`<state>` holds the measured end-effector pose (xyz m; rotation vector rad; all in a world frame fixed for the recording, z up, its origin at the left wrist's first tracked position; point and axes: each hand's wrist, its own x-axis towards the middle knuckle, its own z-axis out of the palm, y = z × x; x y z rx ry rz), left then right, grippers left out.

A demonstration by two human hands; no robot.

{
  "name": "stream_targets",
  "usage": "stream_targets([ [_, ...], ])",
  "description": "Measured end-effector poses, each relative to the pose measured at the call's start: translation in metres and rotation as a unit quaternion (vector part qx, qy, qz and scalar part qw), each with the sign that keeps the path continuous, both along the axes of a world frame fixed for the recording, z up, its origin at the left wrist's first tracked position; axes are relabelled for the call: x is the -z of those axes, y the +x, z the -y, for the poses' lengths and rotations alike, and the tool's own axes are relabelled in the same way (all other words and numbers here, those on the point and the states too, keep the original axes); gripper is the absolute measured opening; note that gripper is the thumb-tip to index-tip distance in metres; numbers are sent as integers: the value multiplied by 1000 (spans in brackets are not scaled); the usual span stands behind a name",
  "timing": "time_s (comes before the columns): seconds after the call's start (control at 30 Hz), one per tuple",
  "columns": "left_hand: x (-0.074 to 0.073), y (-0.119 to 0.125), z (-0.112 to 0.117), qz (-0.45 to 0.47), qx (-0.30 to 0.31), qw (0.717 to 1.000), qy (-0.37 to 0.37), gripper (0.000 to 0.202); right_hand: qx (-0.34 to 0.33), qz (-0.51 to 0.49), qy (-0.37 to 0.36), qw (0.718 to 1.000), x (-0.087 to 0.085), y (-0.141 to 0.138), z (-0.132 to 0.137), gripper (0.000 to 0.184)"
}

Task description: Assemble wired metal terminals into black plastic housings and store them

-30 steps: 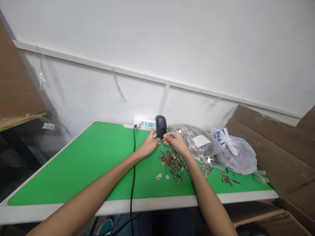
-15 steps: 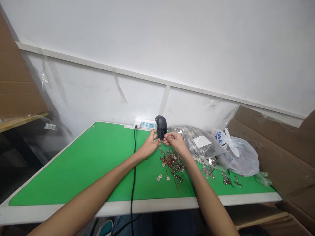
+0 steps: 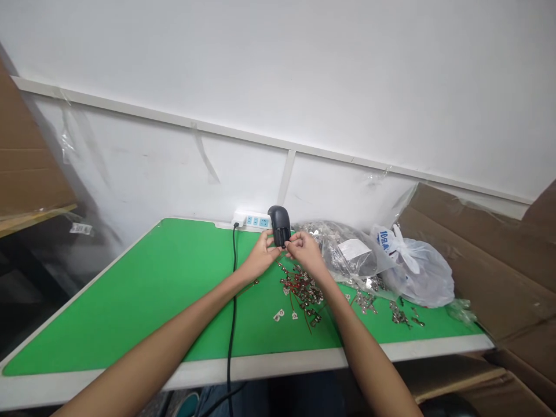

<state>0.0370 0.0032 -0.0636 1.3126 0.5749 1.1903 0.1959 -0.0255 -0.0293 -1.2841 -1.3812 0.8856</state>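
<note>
Above the far part of the green mat, a black plastic housing [image 3: 280, 225] with a rounded top stands upright between my hands. Its lower half has a recess with grooves, facing me. My left hand [image 3: 263, 256] is closed on the housing's lower left side. My right hand [image 3: 304, 250] is closed, its thumb and fingertips pinched against the lower right edge of the recess. Anything small between those fingertips is hidden. Just below lies a loose heap of small metal contact pieces [image 3: 309, 292], some joined to red wires.
A white power strip [image 3: 256, 221] lies by the wall, its black cable [image 3: 233, 289] crossing the mat. Clear bags of metal pieces [image 3: 345, 255] and a knotted white plastic bag [image 3: 428, 281] sit right. Cardboard [image 3: 482, 266] borders the table's right side.
The whole view has shifted slightly. Both hands stay on the black housing, with the right fingertips still at its lower edge and only slightly moved.
</note>
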Motion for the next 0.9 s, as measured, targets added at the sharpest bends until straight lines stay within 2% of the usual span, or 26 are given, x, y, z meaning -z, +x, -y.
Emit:
stream_targets([
  [0.23,-8,0,6,15,-5,1000,-22,65,24,104,39,994,-3,1,3,15],
  [0.4,-18,-2,9,18,-32,997,-72,54,-10,128,90,988,-6,4,7,17],
  [0.47,-23,-6,10,8,-45,993,-107,43,-17,182,161,970,-9,7,10,19],
  [0.57,-28,-12,8,8,-32,986,-163,27,-34,290,293,910,-15,13,16,23],
  [0.67,-28,-17,5,29,8,981,-192,20,-76,347,351,866,-17,15,19,21],
  [0.77,-28,-20,4,46,33,979,-195,16,-103,360,361,854,-15,12,18,15],
  [0.9,-28,-21,6,52,49,978,-195,15,-107,356,358,857,-11,9,17,12],
])
